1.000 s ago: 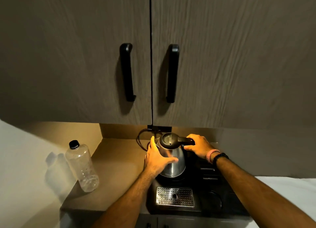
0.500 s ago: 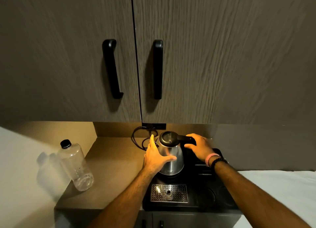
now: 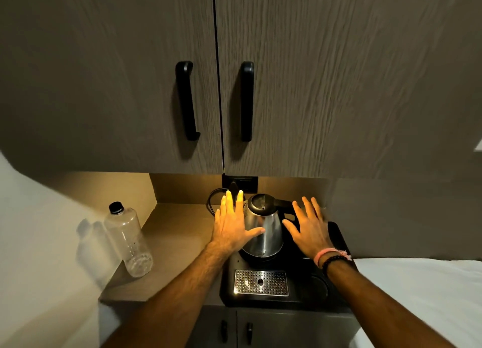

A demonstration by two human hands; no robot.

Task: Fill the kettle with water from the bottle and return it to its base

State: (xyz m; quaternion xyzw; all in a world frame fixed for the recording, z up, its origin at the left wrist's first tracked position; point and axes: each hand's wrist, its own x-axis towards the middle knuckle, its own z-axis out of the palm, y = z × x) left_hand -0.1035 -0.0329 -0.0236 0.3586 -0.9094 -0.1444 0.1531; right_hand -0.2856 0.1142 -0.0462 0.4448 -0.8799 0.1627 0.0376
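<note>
Above us hang two cupboard doors (image 3: 339, 81), wood-grained, each with a black handle (image 3: 186, 101) beside the seam between them. Below them runs the tan surface (image 3: 177, 233), lit warmly from under the cupboards, with a pale wall on the left and something white on the right. A black tray (image 3: 336, 282) sits on the right part of the surface, with a perforated metal grate (image 3: 260, 282) set into its near edge. The kettle (image 3: 266, 230), steel with a black lid and handle, stands upright on its base (image 3: 260, 257) at the back of the tray, handle pointing right, lid closed. A black cord (image 3: 211, 203) loops behind it toward a dark socket (image 3: 240, 183) on the back wall. Well to the left stands the bottle (image 3: 129, 239), clear plastic with a black cap, upright on the surface near the wall; whether any water remains at its bottom we cannot tell. Our left hand (image 3: 230, 227) is spread flat, fingers apart, its thumb lying across the kettle's front; whether it touches the steel we cannot tell. Our right hand (image 3: 309, 229) is likewise spread wide just right of the kettle, under the handle, gripping nothing. On the right wrist are a pink band (image 3: 327, 253) and a dark bead bracelet (image 3: 335, 261).
</note>
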